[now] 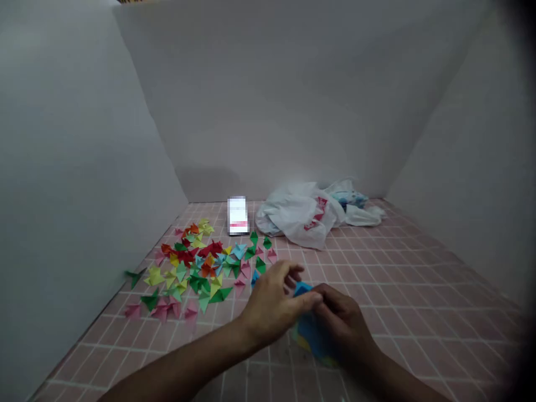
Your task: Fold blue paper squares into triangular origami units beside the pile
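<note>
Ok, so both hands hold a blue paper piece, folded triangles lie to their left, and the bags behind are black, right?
No: the head view shows the bags white, not black. Left hand and right hand do hold the blue paper piece, with the folded triangles to their left.

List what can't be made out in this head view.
All head view:
- blue paper: mostly covered by left hand and right hand; fold shape unclear.
- white card: face pixelated, unreadable.
- plastic bags: contents hidden by the film.
- paper stack under the right hand: blurred.
</note>
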`<act>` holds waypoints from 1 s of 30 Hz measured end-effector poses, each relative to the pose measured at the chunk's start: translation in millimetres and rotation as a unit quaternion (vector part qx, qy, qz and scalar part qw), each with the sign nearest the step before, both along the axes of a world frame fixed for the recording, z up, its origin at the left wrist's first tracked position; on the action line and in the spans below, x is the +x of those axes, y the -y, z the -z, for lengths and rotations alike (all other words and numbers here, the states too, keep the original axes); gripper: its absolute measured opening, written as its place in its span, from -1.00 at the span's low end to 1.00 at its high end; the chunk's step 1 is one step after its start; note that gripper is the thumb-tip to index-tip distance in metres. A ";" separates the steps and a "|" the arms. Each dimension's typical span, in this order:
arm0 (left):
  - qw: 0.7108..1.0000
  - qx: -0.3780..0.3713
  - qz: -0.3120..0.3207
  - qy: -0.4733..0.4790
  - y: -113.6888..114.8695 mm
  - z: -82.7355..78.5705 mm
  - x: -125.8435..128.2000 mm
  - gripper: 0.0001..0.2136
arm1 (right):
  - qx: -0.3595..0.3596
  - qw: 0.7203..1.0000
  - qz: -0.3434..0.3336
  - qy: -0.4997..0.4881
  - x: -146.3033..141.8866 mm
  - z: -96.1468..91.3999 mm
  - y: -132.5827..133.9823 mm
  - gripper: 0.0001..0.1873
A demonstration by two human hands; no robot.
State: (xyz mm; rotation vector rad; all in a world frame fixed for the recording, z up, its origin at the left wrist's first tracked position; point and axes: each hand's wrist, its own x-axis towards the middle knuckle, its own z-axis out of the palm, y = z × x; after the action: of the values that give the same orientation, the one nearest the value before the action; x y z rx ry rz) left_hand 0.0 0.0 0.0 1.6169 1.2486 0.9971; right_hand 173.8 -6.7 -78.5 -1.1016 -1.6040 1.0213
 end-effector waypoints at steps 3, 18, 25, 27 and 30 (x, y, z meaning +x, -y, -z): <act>0.998 -0.056 0.020 0.011 18.2 26.4 -0.9 -0.86 | 0.025 0.998 -0.050 0.024 -3.5 -1.7 5.1 -0.58; 0.999 0.004 -0.036 0.034 45.9 58.2 -13.1 -0.68 | 0.036 0.992 -0.105 0.057 -17.2 -13.1 16.4 -0.68; 0.998 -0.008 -0.005 0.060 47.0 67.5 -12.8 -0.72 | 0.082 0.991 -0.075 0.073 -15.7 -15.9 18.0 -0.67; 0.998 -0.012 0.000 0.061 47.2 69.6 -12.9 -0.75 | 0.082 0.992 -0.070 0.070 -15.4 -15.7 17.7 -0.66; 0.998 -0.009 -0.005 0.057 47.2 70.3 -12.8 -0.75 | 0.079 0.992 -0.084 0.055 -15.7 -14.6 16.7 -0.66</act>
State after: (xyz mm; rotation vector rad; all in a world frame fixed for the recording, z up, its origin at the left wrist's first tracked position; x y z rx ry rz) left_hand -12.8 -47.2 -70.3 1.5210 1.1864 1.0661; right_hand 158.1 -23.3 -63.9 -0.9426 -1.8575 0.9361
